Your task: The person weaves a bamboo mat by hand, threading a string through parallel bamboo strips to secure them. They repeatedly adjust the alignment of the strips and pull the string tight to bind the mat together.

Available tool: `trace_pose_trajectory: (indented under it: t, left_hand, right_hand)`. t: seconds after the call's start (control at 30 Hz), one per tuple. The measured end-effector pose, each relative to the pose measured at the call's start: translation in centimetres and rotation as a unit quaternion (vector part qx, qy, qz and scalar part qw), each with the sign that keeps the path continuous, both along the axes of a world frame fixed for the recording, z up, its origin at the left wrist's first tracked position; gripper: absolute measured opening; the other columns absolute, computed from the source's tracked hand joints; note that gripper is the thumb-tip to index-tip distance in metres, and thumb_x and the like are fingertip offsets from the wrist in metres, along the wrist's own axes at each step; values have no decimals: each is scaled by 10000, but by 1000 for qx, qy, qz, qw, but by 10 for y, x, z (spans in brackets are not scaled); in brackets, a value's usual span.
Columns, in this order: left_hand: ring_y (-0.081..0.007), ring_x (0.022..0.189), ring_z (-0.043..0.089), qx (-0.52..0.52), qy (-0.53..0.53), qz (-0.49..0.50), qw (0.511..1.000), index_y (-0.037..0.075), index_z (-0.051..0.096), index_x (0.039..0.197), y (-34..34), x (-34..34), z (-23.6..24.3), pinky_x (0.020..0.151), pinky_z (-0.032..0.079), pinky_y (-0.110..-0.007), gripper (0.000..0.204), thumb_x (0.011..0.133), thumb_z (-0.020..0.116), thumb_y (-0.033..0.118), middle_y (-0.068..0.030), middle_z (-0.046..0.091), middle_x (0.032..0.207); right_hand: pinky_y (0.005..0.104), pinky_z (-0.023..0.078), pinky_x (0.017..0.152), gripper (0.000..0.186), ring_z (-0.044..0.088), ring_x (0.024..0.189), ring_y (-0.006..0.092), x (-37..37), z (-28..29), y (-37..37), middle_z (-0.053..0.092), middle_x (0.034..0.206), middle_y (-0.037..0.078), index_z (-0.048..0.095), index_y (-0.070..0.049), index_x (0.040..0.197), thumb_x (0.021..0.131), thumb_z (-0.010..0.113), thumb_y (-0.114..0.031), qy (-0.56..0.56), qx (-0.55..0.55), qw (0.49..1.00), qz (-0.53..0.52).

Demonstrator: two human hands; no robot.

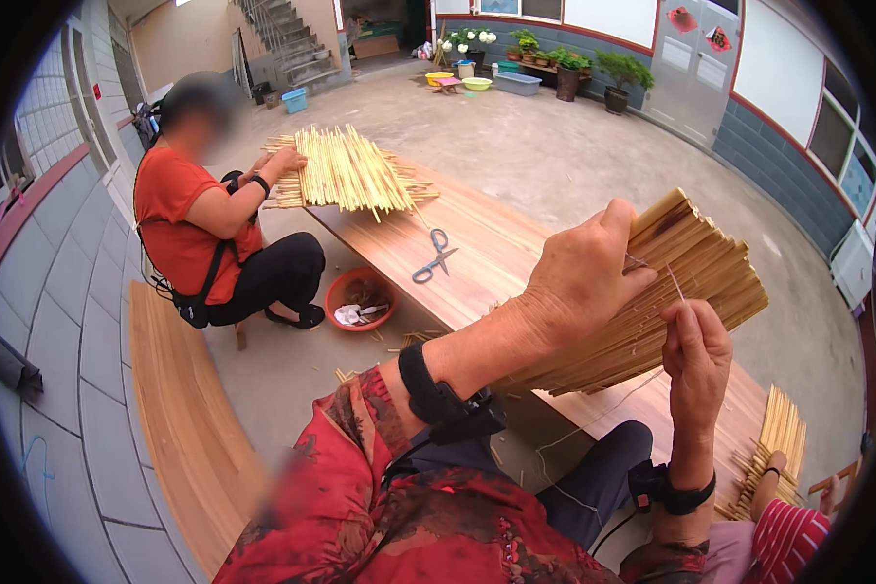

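Note:
A mat of straw-coloured stalks (725,258), bound side by side with rows of stitching, is held tilted up over the wooden table (482,229). My left hand (584,268) is closed on the mat's upper left edge, its thumb near the white thread (675,282). In a pinch, my right hand (699,346) grips that thread and draws it taut from the mat's face. A loose length of the thread hangs below the mat towards my knee. Left of my left hand, scissors (445,259) with blue handles lie spread on the table.
Across the table's far left end, a person in orange (180,190) handles another stalk mat (346,170). A red basin (333,297) stands on the floor. At lower right, a striped-sleeved person (793,535) touches more stalks (784,428). A wooden bench (170,389) runs along the left.

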State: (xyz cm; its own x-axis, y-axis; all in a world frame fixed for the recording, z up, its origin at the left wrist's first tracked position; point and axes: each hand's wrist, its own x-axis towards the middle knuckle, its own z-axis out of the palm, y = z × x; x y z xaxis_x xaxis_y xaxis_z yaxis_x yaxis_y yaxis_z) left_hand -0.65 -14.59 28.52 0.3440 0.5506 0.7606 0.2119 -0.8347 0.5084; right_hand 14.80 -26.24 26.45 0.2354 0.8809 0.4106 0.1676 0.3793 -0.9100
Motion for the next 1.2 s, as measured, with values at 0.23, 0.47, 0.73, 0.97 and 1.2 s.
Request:
trace_pose_trajectory:
  t: [0.23, 0.47, 0.73, 0.97, 1.2]
  left_hand:
    - [-417, 817, 655, -27, 2, 54, 998, -3, 494, 1041, 17, -2, -9, 707, 525, -453, 457, 766, 793, 206, -231, 653, 845]
    - [-363, 835, 686, -36, 5, 27, 999, 14, 516, 1047, 13, 7, -12, 736, 542, -402, 439, 766, 800, 194, -203, 683, 881]
    - [-403, 828, 660, -43, 20, 15, 999, 47, 505, 1076, 6, 7, -18, 715, 520, -455, 440, 780, 790, 204, -194, 665, 874]
    - [-319, 953, 696, -108, -7, -47, 993, 48, 492, 1285, 7, -2, -1, 824, 549, -381, 627, 745, 803, 122, -173, 700, 1012]
    - [-187, 909, 695, -166, -29, -91, 981, 32, 571, 1211, 8, -4, -1, 807, 546, -311, 482, 782, 778, 101, -112, 715, 984]
  right_hand:
    - [243, 352, 400, 337, 436, 398, 119, 47, -31, -120, 532, 555, 33, 661, -14, 641, 927, 636, -192, -87, 141, 977, 137]
    - [281, 498, 630, 234, 627, 686, 218, 90, -157, -189, 666, 803, 112, 698, 36, 927, 855, 730, -184, -87, -285, 952, -64]
    - [343, 478, 973, 453, 608, 1139, 230, 37, -44, -18, 633, 1185, 150, 559, 26, 1234, 844, 738, -119, -66, 43, 994, -81]
    - [235, 484, 739, 188, 589, 855, 97, -4, -27, 26, 638, 948, 48, 639, 5, 1027, 929, 672, -152, 45, -132, 990, 5]
    - [321, 491, 768, 96, 594, 856, 204, -12, -2, 15, 645, 906, 98, 677, -9, 911, 933, 623, -85, -224, 354, 899, -127]
